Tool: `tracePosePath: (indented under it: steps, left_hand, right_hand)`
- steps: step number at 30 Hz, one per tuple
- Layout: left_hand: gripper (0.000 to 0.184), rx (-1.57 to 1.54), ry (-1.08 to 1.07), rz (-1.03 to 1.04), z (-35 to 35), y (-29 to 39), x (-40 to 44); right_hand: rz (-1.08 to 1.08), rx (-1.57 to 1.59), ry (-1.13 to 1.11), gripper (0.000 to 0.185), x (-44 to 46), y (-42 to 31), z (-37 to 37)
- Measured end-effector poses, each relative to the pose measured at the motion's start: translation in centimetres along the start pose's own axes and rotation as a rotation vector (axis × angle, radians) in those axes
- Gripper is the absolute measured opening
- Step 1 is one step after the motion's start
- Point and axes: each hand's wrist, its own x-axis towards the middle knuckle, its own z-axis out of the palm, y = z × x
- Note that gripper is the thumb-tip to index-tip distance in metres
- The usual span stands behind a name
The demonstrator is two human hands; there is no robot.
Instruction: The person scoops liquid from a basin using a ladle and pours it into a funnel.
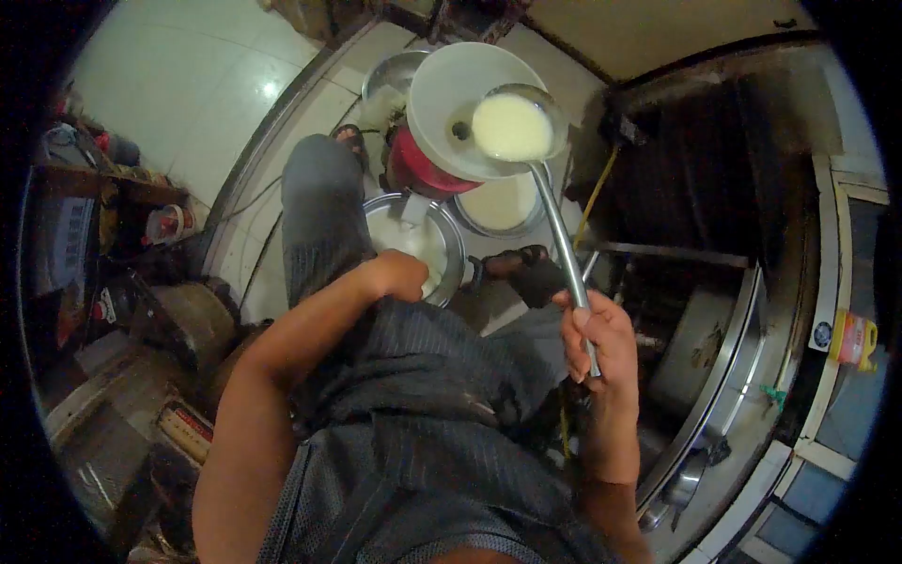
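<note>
My right hand [598, 338] is closed round the metal handle of a large ladle [556, 226]. Pale creamy liquid [512, 128] fills the ladle's bowl, which is over the right side of a wide whitish basin [442, 85] with a dark hole in its middle. This basin sits on a red machine [413, 164]. My left hand [402, 275] is at the near edge of a round steel pot [455, 246] holding whitish contents, below a white spout [414, 209]. Its fingers are curled and partly hidden, so what they hold, if anything, cannot be made out.
A bowl of pale liquid [500, 205] stands beneath the basin's right side. Behind the machine is another metal bowl [395, 70]. A metal-framed stove or rack [700, 348] is at the right, a yellow container [853, 340] beyond it. Dark cylindrical equipment [188, 320] stands at the left.
</note>
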Motion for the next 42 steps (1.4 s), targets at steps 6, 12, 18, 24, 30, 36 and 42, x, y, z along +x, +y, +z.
tracePosePath:
  steps: [6, 12, 18, 24, 30, 36, 42]
  left_hand:
    - [0.029, -0.008, 0.015, 0.014, -0.1, 0.0, -0.2]
    - [0.029, 0.005, 0.018, 0.012, 0.2, -0.2, 0.0]
    - [0.03, 0.012, 0.005, 0.02, -0.3, 0.0, -0.3]
    - [0.03, 0.015, 0.01, 0.01, 0.1, 0.1, -0.1]
    - [0.03, 0.014, -0.001, 0.01, 0.5, -0.1, 0.3]
    - [0.03, 0.01, 0.017, 0.026, 0.8, -0.3, 0.4]
    - [0.031, 0.01, 0.016, 0.022, 0.0, 0.2, -0.3]
  right_hand:
    - [0.017, 0.023, 0.037, 0.028, 0.0, -0.2, 0.4]
    - [0.017, 0.011, 0.029, 0.027, 0.1, -0.2, 0.4]
    - [0.019, -0.011, 0.044, 0.027, 0.1, -0.2, 0.5]
    - [0.004, -0.007, 0.029, 0.028, 0.0, 0.1, 0.3]
    - [-0.021, -0.04, 0.054, 0.033, -0.1, 0.3, 0.5]
    - [-0.028, -0.052, 0.043, 0.034, -0.1, 0.3, 0.5]
    - [-0.01, -0.014, 0.039, 0.028, 0.0, 0.5, 0.2]
